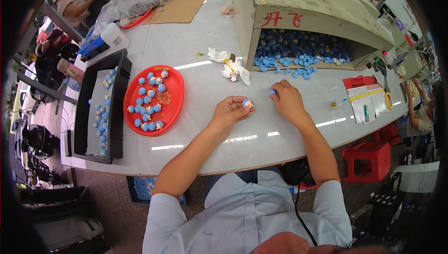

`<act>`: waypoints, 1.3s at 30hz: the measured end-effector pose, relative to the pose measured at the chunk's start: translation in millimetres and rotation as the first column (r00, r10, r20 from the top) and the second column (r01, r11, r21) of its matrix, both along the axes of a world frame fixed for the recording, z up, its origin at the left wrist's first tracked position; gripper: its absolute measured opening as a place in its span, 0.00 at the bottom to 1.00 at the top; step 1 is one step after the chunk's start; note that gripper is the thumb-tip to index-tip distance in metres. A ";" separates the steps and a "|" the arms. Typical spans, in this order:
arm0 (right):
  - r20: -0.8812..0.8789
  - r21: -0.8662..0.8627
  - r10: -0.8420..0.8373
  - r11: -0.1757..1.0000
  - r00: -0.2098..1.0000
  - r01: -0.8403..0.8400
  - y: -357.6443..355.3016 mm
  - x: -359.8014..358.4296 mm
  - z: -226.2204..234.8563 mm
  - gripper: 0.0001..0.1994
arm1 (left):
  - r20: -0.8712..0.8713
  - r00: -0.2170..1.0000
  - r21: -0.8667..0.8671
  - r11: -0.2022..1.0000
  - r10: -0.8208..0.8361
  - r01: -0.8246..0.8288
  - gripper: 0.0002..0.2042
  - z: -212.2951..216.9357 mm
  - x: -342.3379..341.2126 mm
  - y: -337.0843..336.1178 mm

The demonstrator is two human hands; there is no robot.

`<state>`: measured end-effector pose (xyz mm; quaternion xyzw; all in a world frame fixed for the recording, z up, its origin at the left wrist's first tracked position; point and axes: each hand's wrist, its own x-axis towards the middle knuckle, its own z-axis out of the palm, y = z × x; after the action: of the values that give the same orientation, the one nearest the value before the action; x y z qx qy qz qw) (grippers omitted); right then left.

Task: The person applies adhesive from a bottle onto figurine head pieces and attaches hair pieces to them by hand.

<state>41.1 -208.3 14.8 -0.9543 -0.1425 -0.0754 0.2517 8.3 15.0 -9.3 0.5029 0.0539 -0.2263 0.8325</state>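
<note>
My left hand (pixel 227 115), over the middle of the table, is closed on a small round doll head (pixel 247 103) with a blue cap and a cream-coloured lower part. To its right, my right hand (pixel 288 101) pinches a small blue cap piece (pixel 273 92) between thumb and fingers, mostly hidden by them. The two hands are apart. Left of my left hand lies a round red plate (pixel 173 109) with several similar blue-and-cream heads (pixel 148 100) and a reddish-brown lump. Ahead of my right hand, loose blue cap pieces (pixel 303 62) spill from the opening of a box.
A long black tray (pixel 116 118) with more heads stands at the left edge. The wooden box (pixel 247 16) rises ahead. Crumpled tissue (pixel 235 72) lies before it. Papers (pixel 361 107) and yellow tape (pixel 388 101) sit right, cardboard (pixel 182 6) far left. A red stool (pixel 368 160) stands below.
</note>
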 end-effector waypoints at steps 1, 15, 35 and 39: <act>-0.022 0.011 0.030 0.999 0.999 -0.030 3.0 -3.4 5.9 0.08 | -0.002 1.000 -0.004 1.000 0.015 -0.015 0.17 -0.3 0.1 0.3; -0.204 0.772 0.210 0.636 0.956 0.025 50.1 -31.0 -22.6 0.10 | -0.034 0.999 -0.095 0.995 -0.002 -0.001 0.16 -2.7 -1.8 1.9; -0.037 0.691 0.186 0.715 0.982 -0.109 43.4 -34.3 -14.4 0.10 | -0.053 0.996 -0.162 0.985 -0.077 0.067 0.12 -0.3 -2.9 2.2; -0.014 0.666 0.163 0.737 0.986 -0.113 44.0 -35.8 -13.4 0.11 | -0.042 0.997 -0.151 0.986 -0.072 0.065 0.12 -0.9 -3.2 1.8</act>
<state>5.2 -164.3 1.4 -0.7916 -0.1677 -0.0682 0.5836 5.1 16.7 -10.2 0.4353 0.0390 -0.2701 0.8579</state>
